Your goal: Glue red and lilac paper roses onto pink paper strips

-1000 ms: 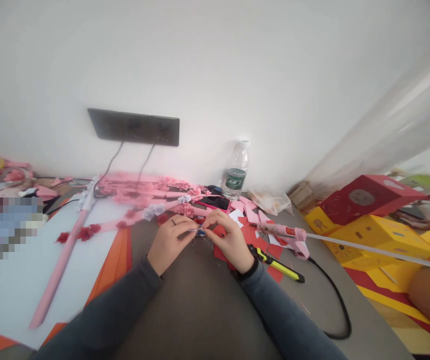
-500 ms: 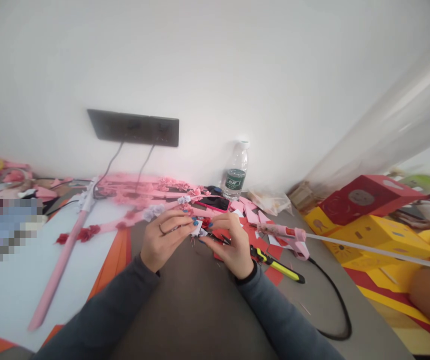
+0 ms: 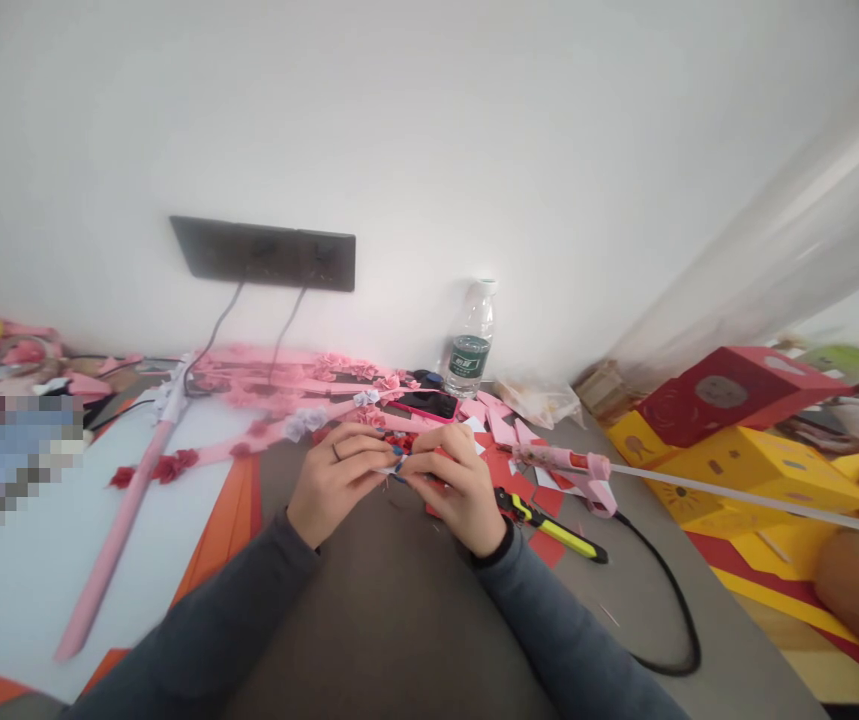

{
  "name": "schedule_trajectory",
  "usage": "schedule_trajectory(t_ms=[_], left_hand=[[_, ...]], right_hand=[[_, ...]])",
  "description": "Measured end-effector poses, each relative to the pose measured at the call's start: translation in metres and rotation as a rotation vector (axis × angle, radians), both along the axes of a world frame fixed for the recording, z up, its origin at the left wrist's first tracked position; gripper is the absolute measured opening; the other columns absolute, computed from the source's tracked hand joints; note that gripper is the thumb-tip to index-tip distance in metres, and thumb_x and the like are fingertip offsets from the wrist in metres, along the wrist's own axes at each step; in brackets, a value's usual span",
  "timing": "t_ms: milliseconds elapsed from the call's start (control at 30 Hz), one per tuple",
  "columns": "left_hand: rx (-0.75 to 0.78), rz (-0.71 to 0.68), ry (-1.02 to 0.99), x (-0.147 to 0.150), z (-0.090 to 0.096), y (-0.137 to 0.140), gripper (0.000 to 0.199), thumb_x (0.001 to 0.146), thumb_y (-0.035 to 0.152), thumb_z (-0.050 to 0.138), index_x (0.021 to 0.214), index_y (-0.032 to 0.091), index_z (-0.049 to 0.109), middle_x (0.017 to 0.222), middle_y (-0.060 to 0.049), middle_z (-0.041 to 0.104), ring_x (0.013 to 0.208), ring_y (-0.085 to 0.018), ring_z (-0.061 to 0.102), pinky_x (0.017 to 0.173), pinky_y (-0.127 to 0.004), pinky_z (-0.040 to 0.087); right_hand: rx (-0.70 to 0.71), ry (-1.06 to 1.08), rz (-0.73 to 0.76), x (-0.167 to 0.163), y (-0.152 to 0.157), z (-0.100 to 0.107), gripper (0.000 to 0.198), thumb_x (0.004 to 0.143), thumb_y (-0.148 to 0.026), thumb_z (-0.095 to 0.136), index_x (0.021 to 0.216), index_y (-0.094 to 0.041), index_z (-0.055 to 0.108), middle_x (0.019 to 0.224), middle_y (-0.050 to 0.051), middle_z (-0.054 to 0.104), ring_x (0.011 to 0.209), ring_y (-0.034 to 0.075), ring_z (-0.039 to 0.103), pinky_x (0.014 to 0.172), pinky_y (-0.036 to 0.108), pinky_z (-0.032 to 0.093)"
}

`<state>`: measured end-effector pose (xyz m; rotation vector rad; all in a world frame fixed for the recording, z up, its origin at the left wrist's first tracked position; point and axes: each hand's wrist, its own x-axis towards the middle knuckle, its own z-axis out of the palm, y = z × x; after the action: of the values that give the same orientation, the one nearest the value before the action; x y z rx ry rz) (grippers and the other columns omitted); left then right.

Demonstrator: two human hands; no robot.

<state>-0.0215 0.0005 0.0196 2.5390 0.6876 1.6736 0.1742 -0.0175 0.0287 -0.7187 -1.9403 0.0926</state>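
My left hand (image 3: 333,478) and my right hand (image 3: 460,490) meet fingertip to fingertip over the middle of the grey table (image 3: 406,620). Both pinch a small piece of white paper (image 3: 384,471), mostly hidden by the fingers. Red paper flowers (image 3: 400,440) show just behind the fingertips. Beyond my left hand runs a pink branch with white paper flowers (image 3: 305,425). Close to my right wrist lie yellow-and-black pliers (image 3: 556,535), and past them a pink glue gun (image 3: 568,462) with a long white glue stick in its back.
A water bottle (image 3: 469,350) stands by the wall, near a phone (image 3: 433,404). Red paper scraps (image 3: 500,470) lie behind my right hand. At left a pink rolled tube (image 3: 118,545) rests on a white sheet (image 3: 16,600). Yellow boxes (image 3: 755,480) and another person's arm are at right.
My fingertips have come closer together, and the right fingers have closed in over the white paper, which now shows less. The surrounding things stay in place.
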Motion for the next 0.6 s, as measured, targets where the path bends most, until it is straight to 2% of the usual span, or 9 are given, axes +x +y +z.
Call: schedule_trajectory(t_ms=[167, 367, 500, 600], left_hand=[[-0.088, -0.050, 0.013, 0.000, -0.001, 0.002, 0.007, 0.096, 0.019, 0.066, 0.097, 0.020, 0.072, 0.087, -0.005, 0.076, 0.091, -0.020, 0.071, 0.080, -0.033, 0.061], [-0.139, -0.039, 0.037, -0.001, -0.004, 0.002, 0.009, 0.097, 0.024, 0.064, 0.098, 0.019, 0.072, 0.090, -0.006, 0.075, 0.090, -0.020, 0.070, 0.081, -0.034, 0.060], [-0.104, -0.067, 0.037, -0.001, -0.002, 0.001, 0.007, 0.097, 0.019, 0.064, 0.100, 0.019, 0.071, 0.091, -0.006, 0.075, 0.092, -0.019, 0.068, 0.082, -0.032, 0.059], [-0.085, -0.108, 0.053, -0.001, 0.001, 0.000, 0.005, 0.096, 0.017, 0.064, 0.098, 0.019, 0.069, 0.088, -0.005, 0.074, 0.089, -0.018, 0.065, 0.080, -0.031, 0.058]], right_hand=[[-0.284, 0.131, 0.145, -0.001, 0.007, -0.002, 0.014, 0.098, -0.027, 0.063, 0.085, -0.021, 0.066, 0.085, 0.004, 0.065, 0.083, 0.019, 0.061, 0.077, 0.035, 0.047], [-0.424, 0.180, 0.238, 0.001, 0.010, -0.002, 0.025, 0.099, -0.039, 0.061, 0.083, -0.021, 0.066, 0.084, 0.005, 0.064, 0.082, 0.020, 0.059, 0.076, 0.035, 0.048], [-0.504, 0.268, 0.304, 0.001, 0.011, -0.002, 0.026, 0.096, -0.042, 0.065, 0.082, -0.021, 0.067, 0.083, 0.004, 0.062, 0.081, 0.019, 0.058, 0.077, 0.034, 0.048], [-0.692, 0.336, 0.388, 0.001, 0.014, -0.006, 0.031, 0.091, -0.049, 0.070, 0.080, -0.021, 0.066, 0.078, 0.001, 0.061, 0.076, 0.018, 0.056, 0.074, 0.032, 0.046]])
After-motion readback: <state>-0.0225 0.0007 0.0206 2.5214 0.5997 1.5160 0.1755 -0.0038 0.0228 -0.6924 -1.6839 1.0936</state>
